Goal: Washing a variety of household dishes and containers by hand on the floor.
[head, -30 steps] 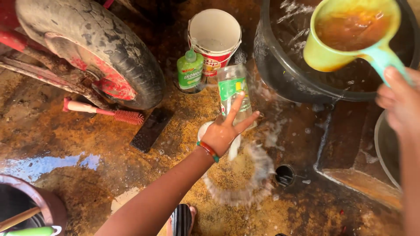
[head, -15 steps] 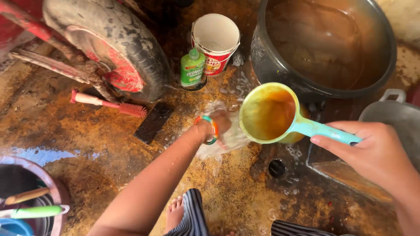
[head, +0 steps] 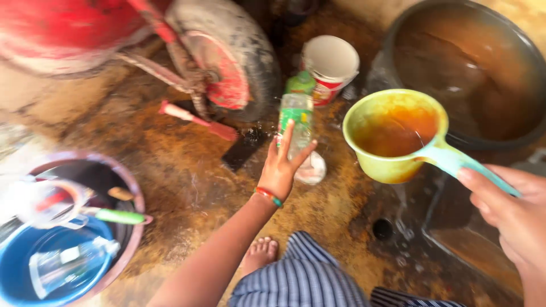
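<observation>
A clear plastic bottle with a green label (head: 296, 122) stands roughly upright in mid-scene, held off the ground in the left hand (head: 282, 169), whose fingers are wrapped round its lower part with the forefinger stretched up along its side. To the right of it, at about the same height, hangs a yellow-green plastic scoop with a turquoise handle (head: 396, 135), holding brownish water; the right hand (head: 515, 215) is closed around the near end of that handle at the right edge. Just beyond the bottle, on the floor, stand a small green squeeze bottle (head: 301, 83) and a white plastic tub with a red band (head: 330, 67), close together. Far right sits a large black basin of brown water (head: 475, 74), partly hidden behind the scoop. Below the bottle a round whitish thing (head: 312, 168) lies on the ground; what it is cannot be told. To the left lie a red brush with a pale handle (head: 198, 120) and a flat dark slab (head: 242, 151), near the muddy black tyre on a red wheel (head: 227, 59) of a red barrow-like frame at far left. Near left, a brown-rimmed bucket (head: 134, 224) holds a blue bowl (head: 54, 273), a green-handled tool (head: 118, 216) and clear plastic things, all blurred. The floor is wet, rust-stained concrete (head: 187, 187) with a small dark drain hole (head: 382, 228). A bare foot (head: 260, 254) and striped cloth (head: 301, 278) show at the near edge.
</observation>
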